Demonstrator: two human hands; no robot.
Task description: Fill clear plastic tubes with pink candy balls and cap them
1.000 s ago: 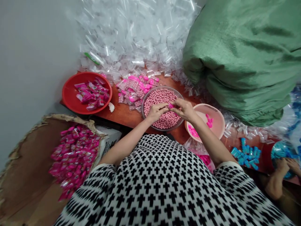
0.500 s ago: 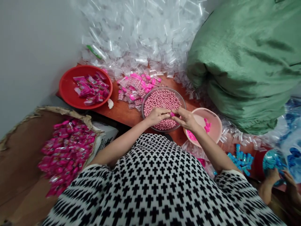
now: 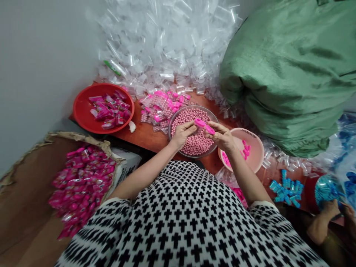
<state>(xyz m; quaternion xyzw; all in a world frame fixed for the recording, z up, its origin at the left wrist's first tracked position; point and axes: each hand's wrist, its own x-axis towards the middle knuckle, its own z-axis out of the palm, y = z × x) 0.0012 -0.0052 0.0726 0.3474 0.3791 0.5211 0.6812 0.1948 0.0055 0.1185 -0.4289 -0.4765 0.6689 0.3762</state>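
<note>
Above the bowl (image 3: 170, 126) of round pink candies (image 3: 194, 142), both my hands are closed on a small bright-pink plastic cap (image 3: 199, 122), which shows two rounded lobes side by side. My left hand (image 3: 181, 134) pinches it by the left lobe, thumb and fingers pressed together. At the other lobe, my right hand (image 3: 224, 136) grips with its fingers curled round the edge. Whether a clear container is attached beneath the cap, I cannot tell. Just right of the bowl, a pale pink basket (image 3: 256, 148) holds loose pink caps (image 3: 245, 151), partly behind my right forearm.
Candy-filled clear containers with pink tops (image 3: 161, 105) lie behind the bowl, below a heap of empty clear ones (image 3: 167, 40). A red basin (image 3: 80, 111) and a carton (image 3: 25, 193) hold pink packets. A green sack (image 3: 286, 74) bulges at right, near another person's hands (image 3: 329, 213) and blue pieces (image 3: 287, 189).
My hands have risen slightly and moved a little apart. The pink cap, mostly hidden by my fingers before, now shows both lobes.
</note>
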